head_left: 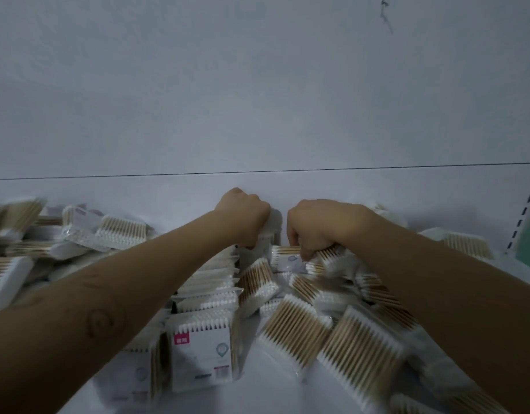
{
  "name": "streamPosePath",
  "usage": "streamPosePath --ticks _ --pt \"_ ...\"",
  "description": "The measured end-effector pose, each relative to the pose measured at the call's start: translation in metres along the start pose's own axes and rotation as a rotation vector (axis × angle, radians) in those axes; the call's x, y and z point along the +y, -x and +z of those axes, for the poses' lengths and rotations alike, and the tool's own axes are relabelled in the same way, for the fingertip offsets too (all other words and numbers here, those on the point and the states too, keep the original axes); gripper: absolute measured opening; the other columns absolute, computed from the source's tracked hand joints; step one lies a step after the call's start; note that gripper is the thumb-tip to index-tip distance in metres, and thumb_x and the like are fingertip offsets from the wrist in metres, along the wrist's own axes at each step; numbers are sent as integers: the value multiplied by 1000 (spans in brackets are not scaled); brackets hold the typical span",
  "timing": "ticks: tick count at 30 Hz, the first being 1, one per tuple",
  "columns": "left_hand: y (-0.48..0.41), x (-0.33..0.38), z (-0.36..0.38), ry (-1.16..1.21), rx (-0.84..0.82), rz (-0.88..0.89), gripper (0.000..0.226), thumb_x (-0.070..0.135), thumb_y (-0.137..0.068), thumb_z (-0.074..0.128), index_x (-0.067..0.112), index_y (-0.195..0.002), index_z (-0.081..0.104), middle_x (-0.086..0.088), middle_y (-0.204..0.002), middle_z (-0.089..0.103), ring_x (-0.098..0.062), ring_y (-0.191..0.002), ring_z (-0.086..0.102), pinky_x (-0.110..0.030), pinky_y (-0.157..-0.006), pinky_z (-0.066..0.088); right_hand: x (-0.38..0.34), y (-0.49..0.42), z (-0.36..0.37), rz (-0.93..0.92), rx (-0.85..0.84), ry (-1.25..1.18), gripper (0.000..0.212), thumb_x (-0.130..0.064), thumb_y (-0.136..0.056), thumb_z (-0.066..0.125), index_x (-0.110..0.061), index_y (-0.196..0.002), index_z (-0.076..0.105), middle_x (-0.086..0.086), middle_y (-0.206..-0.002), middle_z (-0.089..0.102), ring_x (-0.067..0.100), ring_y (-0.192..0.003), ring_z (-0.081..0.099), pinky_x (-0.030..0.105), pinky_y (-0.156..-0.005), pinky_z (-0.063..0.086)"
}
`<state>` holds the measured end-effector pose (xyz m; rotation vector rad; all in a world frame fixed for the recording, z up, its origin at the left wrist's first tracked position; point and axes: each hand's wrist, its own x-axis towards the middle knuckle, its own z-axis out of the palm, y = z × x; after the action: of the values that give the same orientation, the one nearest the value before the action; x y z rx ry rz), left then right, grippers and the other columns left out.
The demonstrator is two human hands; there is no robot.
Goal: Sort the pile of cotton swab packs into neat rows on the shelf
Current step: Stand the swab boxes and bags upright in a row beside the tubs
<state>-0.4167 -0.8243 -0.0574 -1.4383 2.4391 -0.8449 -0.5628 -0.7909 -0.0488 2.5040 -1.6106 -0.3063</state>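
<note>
Shelf, back edge: left hand, fingers curled round 1 white pack; right hand, fingers curled on 1 cotton swab pack atop pile.

Pale back wall with a dark seam, slotted upright at right

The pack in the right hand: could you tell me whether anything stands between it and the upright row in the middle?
Yes. The right hand grips its pack close beside the row. A tilted loose pack leans against the row's right side, and the left hand grips the row's end pack.
</note>
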Motion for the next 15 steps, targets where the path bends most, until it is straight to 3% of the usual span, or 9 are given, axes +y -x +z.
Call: streamPosePath --ticks 7,9,12,15 --pt "4 -2 -10 -31 -23 82 25 28 -80 68 21 -80 44 2 -85 59 -19 -76 50 -34 -96 40 3 -1 2 2 30 -10 33 -34 -77 79 -21 -107 73 -1 -97 64 20 -90 62 31 -70 49" --pt "5 0 -9 -60 15 94 35 24 -82 64 19 -66 33 2 -80 54 -18 -72 48 -34 -96 40 4 -2 2 2 35 -13 34 -35 -77 79 -20 -107 73 1 -102 66 21 -91 62 31 -71 49" --pt "6 5 -9 -98 42 114 43 22 -85 59 21 -64 21 2 -79 51 -19 -71 48 -35 -97 41 4 -1 2 -2 42 -11 39 -37 -75 80 -21 -110 72 1 -105 66 22 -95 62 34 -78 53" --pt "7 2 -11 -76 -10 79 24 29 -85 65 21 -76 44 2 -86 59 -19 -77 51 -36 -98 41 4 2 -3 -8 90 -27 41 -40 -74 81 -23 -109 71 0 -105 65 22 -96 62 36 -81 54"
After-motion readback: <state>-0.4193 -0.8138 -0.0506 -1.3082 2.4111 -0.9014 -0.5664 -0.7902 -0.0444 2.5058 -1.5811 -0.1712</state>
